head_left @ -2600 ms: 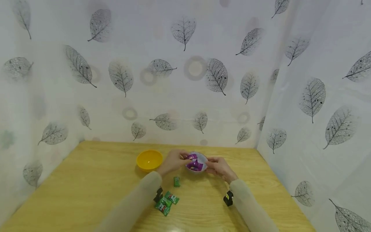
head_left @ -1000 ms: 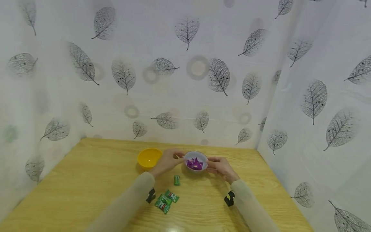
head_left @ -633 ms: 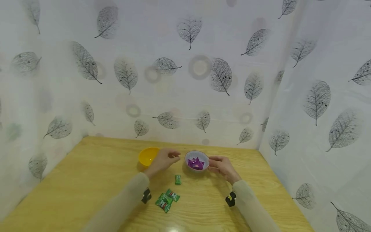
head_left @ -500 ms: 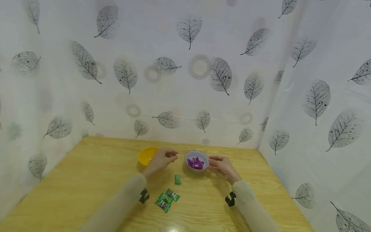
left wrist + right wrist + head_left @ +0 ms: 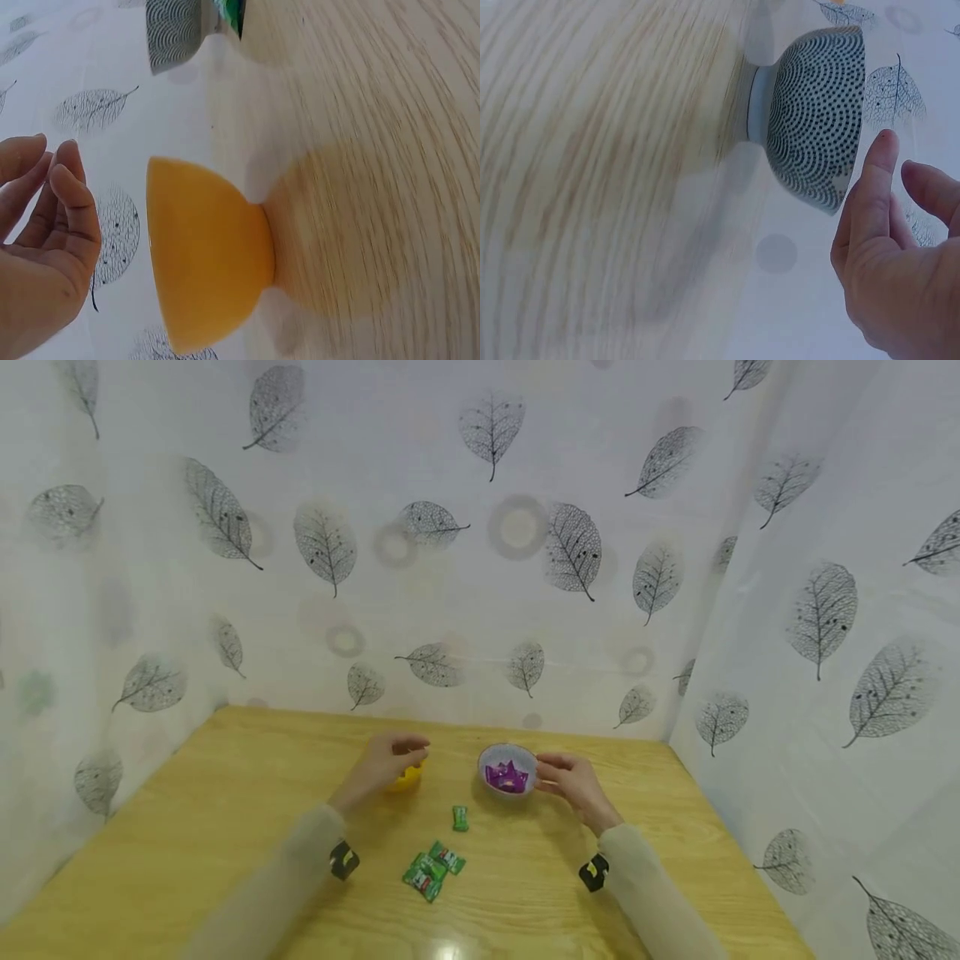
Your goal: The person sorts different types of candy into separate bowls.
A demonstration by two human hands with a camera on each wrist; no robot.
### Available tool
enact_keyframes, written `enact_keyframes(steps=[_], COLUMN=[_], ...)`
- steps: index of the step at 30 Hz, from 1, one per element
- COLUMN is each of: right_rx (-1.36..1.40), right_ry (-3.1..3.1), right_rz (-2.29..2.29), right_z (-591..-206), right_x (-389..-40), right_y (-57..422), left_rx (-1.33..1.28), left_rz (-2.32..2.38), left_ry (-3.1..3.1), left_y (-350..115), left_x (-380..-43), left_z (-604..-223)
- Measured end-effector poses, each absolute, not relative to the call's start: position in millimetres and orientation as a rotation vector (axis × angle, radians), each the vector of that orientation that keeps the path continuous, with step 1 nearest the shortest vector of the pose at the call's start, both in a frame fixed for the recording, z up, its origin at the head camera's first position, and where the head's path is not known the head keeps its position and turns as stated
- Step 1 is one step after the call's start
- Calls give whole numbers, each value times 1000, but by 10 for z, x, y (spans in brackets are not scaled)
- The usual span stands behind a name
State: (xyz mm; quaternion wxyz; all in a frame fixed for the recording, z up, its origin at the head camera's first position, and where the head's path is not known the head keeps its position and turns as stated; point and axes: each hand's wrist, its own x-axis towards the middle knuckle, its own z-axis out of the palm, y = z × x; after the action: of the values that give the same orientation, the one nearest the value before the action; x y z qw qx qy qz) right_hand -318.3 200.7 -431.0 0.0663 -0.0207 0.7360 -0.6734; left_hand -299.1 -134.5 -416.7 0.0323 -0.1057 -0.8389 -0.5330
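My left hand hovers over the yellow bowl and hides most of it in the head view. Its fingers are loosely bent with nothing between them. The left wrist view shows the same bowl from the side, with the hand just beyond its rim. At the right, a white bowl with a dark dotted pattern holds several purple-wrapped candies. My right hand is beside this bowl, its extended fingertips right at the rim and the thumb held apart.
A single green-wrapped candy lies in front of the two bowls. Nearer to me, several more green candies lie in a small cluster. Leaf-print curtains stand behind and beside the wooden table.
My left hand has let go of a purple candy in the patterned bowl, then moved left, away from it and over the yellow bowl. The right hand stays beside the patterned bowl.
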Motion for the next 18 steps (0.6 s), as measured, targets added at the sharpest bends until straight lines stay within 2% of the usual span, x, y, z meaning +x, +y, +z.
enact_keyframes(steps=[18], right_rx=[-244], right_ry=[2164], right_rz=[-1913], right_z=[-4232], right_x=[-3019], right_y=[1729], left_rx=[-120], left_rz=[-1587], left_ry=[-2609], left_y=[-1903], left_x=[-3002], left_z=[-4200])
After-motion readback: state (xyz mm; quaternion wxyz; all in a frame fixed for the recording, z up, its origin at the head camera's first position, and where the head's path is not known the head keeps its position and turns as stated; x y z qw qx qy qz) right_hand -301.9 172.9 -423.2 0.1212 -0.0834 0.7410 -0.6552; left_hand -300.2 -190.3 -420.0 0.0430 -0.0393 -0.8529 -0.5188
